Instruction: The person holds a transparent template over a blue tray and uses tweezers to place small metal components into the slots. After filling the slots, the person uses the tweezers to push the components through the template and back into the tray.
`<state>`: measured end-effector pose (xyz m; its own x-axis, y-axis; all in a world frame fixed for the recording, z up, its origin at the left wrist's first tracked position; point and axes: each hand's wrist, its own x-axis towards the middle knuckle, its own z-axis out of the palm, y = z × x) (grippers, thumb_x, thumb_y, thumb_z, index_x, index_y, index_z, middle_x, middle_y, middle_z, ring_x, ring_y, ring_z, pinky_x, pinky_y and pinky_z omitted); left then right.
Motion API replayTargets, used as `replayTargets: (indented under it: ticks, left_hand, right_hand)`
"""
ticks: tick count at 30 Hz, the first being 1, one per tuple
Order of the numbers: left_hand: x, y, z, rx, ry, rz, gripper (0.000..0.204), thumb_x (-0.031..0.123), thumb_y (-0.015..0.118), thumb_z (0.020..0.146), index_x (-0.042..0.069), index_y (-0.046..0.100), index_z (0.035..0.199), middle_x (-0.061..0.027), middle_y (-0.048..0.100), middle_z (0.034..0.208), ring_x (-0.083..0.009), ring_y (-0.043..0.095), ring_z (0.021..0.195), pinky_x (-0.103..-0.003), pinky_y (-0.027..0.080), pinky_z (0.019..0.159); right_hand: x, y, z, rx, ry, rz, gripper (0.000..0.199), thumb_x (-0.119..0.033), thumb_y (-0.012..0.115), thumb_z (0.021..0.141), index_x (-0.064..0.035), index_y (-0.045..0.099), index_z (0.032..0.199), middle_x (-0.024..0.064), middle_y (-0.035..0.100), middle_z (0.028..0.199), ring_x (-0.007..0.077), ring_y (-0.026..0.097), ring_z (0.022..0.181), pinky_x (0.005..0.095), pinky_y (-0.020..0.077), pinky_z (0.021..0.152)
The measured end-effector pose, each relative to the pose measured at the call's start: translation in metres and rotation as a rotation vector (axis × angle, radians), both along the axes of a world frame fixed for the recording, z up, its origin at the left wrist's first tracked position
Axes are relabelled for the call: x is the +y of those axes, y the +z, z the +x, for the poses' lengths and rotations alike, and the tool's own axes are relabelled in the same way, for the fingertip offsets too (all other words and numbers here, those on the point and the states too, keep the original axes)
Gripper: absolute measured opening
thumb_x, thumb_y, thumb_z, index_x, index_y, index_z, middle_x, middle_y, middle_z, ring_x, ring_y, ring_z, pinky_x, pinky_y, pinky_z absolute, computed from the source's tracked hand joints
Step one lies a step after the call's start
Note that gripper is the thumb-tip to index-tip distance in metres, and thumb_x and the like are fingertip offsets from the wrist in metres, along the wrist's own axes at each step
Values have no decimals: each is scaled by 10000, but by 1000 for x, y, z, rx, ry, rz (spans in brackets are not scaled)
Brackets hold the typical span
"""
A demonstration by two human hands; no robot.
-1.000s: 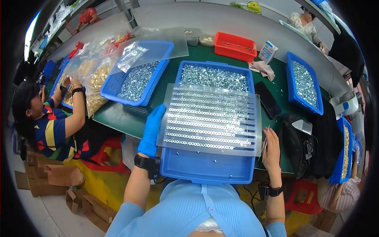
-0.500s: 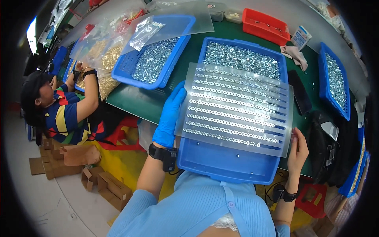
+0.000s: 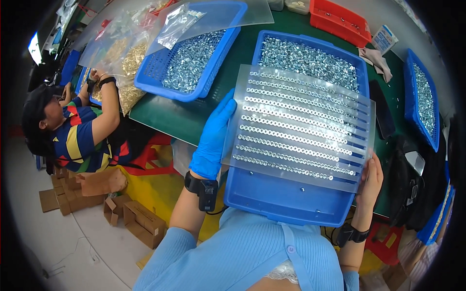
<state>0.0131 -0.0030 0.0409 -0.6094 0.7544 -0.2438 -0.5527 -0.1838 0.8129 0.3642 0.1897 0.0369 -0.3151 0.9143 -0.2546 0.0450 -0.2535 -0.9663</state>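
Observation:
A clear plastic plate (image 3: 286,172) with long parallel slots lies across a blue tray (image 3: 286,196) in front of me. Several rows of small shiny ring-shaped metal parts (image 3: 291,122) fill most of the slots; some slots are bare at their right ends. My left hand (image 3: 213,136), in a blue glove, grips the plate's left edge, its fingers partly hidden behind it. Bare, my right hand (image 3: 371,179) holds the lower right edge, with some fingers beneath it. A few loose metal parts sit in the tray's near end, while many are heaped in its far end.
A blue basket of metal parts (image 3: 150,80) stands at left under a clear sheet, another blue bin (image 3: 412,104) at right. Behind are a red bin (image 3: 335,26) and a cloth (image 3: 376,60). A dark phone-like slab (image 3: 383,116) lies rightward. A co-worker (image 3: 82,126) sits at left.
The whole view has shifted slightly, with the plate and tray appearing farther right. My right hand has closed in on the plate's edge. My left hand keeps its hold.

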Motion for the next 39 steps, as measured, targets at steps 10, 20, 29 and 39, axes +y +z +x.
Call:
replayTargets:
  ticks: [10,20,29,39]
  left_hand:
    - [2,47,9,-140,-53,-39,456,253,470,1053,-14,478,1422,-118,585,1353,-201,604,1173,-319,483,1019]
    - [-4,50,3,-253,-91,-77,452,267,474,1045,-23,505,1391,-156,607,1311,-225,638,1128,-341,528,983]
    - [-3,52,4,-229,-102,-34,463,272,477,1045,-28,494,1397,-164,603,1314,-231,640,1128,-350,534,979]
    - [-3,59,7,-211,-78,-68,465,248,490,1036,-11,479,1421,-150,573,1363,-230,607,1183,-354,494,1031]
  right_hand:
    - [1,26,-6,207,-140,-197,441,-208,521,1021,21,510,1398,45,643,1185,122,615,1018,250,494,878]
    - [0,40,-4,336,-69,-214,500,-183,525,1015,2,407,1464,105,563,1375,170,583,1160,299,491,978]
    - [1,37,2,396,-53,-218,510,-166,534,1012,0,391,1473,113,547,1393,177,584,1161,312,490,996]
    - [-9,46,-4,454,-139,-261,461,-132,557,992,-1,442,1418,113,586,1311,170,588,1134,298,512,929]
